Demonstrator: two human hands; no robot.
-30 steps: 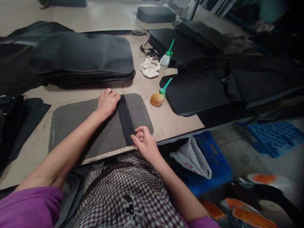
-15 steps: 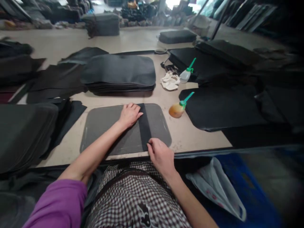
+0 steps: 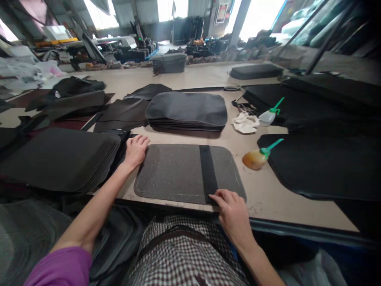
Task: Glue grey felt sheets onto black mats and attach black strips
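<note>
In front of me a grey rounded panel [image 3: 172,172] lies flat on the table. A black strip [image 3: 208,172] crosses it from back to front, right of its middle. My right hand [image 3: 233,206] is closed at the strip's near end, thumb and forefinger together on it. At the panel's far left corner is my left hand [image 3: 137,151], its fingers stretched out, beside some black strips [image 3: 123,147]. Whether its fingertips touch those strips or the table, I cannot tell.
A stack of dark panels [image 3: 187,111] stands behind the grey one, another stack [image 3: 65,159] at left. On the right are an amber glue bottle [image 3: 254,159], a white bottle [image 3: 267,118], a crumpled cloth [image 3: 245,122] and a large black panel [image 3: 309,167].
My left hand has left the strip and moved left, past the panel's edge. My right hand stays at the strip's near end. The view has swung left and up.
</note>
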